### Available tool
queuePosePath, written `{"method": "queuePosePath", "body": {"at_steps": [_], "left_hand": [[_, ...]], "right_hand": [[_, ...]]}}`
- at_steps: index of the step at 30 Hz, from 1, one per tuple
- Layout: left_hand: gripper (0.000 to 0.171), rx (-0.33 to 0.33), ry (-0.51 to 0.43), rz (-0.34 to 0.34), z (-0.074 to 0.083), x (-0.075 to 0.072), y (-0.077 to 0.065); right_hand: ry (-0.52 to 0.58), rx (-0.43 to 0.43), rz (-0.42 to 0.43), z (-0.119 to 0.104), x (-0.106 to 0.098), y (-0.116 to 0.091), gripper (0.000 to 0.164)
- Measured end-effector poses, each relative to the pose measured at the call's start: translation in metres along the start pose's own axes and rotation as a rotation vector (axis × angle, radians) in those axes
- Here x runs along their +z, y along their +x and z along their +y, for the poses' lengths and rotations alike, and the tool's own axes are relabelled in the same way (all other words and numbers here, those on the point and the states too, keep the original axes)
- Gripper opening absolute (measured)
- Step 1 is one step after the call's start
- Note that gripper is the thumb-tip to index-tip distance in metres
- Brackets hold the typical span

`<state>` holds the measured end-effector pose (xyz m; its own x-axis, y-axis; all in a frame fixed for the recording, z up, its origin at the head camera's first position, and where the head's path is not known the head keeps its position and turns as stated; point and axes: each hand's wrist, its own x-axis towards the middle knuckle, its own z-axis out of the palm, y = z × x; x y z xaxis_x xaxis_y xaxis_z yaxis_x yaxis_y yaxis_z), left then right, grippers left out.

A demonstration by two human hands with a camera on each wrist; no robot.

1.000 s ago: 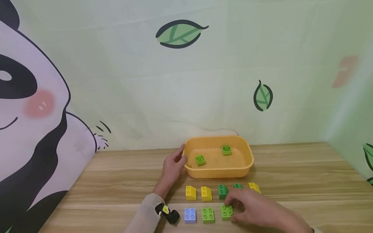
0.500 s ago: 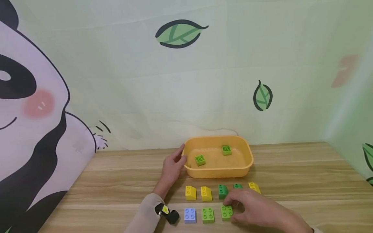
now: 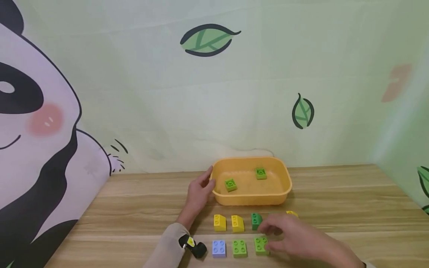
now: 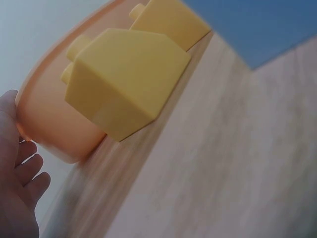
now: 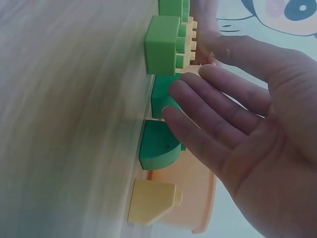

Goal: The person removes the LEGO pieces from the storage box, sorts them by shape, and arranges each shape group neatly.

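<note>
My left hand (image 3: 198,191) grips the left end of an orange-yellow plastic basin (image 3: 251,200), thumb at its rim. Two light green bricks, one of them this near brick (image 3: 230,185), lie upside down inside. Over the right end of the front row my right hand (image 3: 298,236) hovers with fingers spread apart, beside a light green four-stud brick (image 3: 261,246). In the right wrist view its fingers (image 5: 213,114) extend past that brick (image 5: 162,47), holding nothing. Behind it stand dark green curved bricks (image 5: 158,148), one hidden by the hand in the head view.
A blue brick (image 3: 219,248) and another light green brick (image 3: 239,248) continue the front row. Yellow sloped bricks (image 3: 237,223) stand in the row behind, one (image 3: 292,214) partly covered by my right hand. A printed cloth (image 3: 234,104) hangs behind the wooden table (image 3: 140,208).
My right hand's fingers have come off the light green brick and lifted slightly; the hand now hides the second dark green brick. My left hand keeps its hold on the basin.
</note>
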<state>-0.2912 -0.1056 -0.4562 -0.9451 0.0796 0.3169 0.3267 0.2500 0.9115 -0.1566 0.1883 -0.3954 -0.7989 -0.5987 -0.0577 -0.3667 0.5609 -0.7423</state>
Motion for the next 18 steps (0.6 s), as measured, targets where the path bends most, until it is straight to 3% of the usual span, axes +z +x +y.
{"method": "queuePosePath", "body": {"at_steps": [7, 18], "left_hand": [[0.048, 0.002, -0.003, 0.002, 0.0, -0.001, 0.0], [0.048, 0.011, 0.005, 0.005, -0.002, -0.001, 0.0]], "right_hand": [[-0.003, -0.056, 0.054, -0.005, -0.003, 0.001, 0.027], [-0.033, -0.173, 0.209, -0.017, -0.017, 0.018, 0.024]]}}
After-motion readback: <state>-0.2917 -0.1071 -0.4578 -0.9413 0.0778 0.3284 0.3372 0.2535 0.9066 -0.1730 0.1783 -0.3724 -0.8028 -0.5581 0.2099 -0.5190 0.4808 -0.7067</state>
